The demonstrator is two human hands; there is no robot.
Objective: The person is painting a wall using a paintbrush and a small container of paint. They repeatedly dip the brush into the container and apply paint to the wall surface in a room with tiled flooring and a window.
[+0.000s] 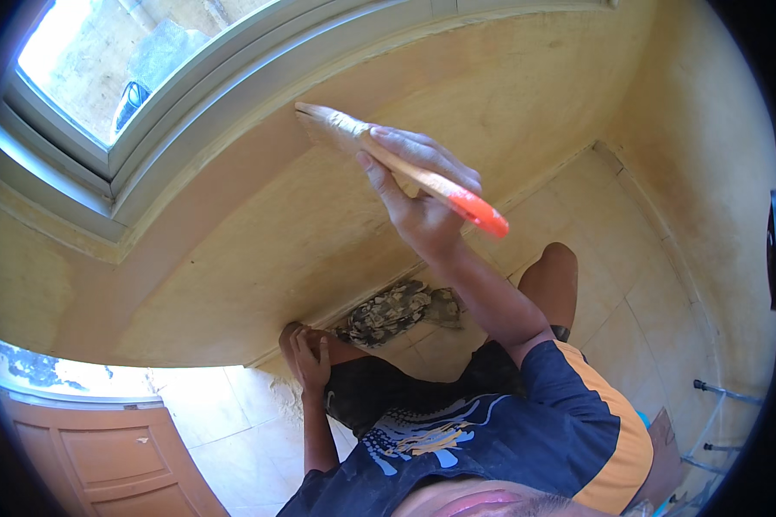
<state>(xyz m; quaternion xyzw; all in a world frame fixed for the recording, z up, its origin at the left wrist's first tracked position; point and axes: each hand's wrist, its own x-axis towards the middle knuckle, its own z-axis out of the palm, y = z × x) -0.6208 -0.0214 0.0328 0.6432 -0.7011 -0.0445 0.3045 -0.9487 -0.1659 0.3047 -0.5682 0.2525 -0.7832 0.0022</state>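
My right hand [427,187] grips a flat paintbrush [414,171] by its wooden handle, which ends in a red-orange tip. Pale residue coats the ferrule and part of the handle. The bristles meet or nearly meet the yellowish wall [511,110] below the window; contact is hard to judge. A darker, smoother-looking band [258,155] runs along the wall under the window frame [207,123] and down past its corner. My left hand [310,362] rests on my bent left knee and holds nothing.
Bunched camouflage-patterned cloth [388,313] lies on the tiled floor [627,329] against the wall base. An orange-brown panelled door [116,452] stands at lower left. At lower right is a metal-tube frame [714,413] beside a brown board [659,459]. Another wall [705,161] meets this one at right.
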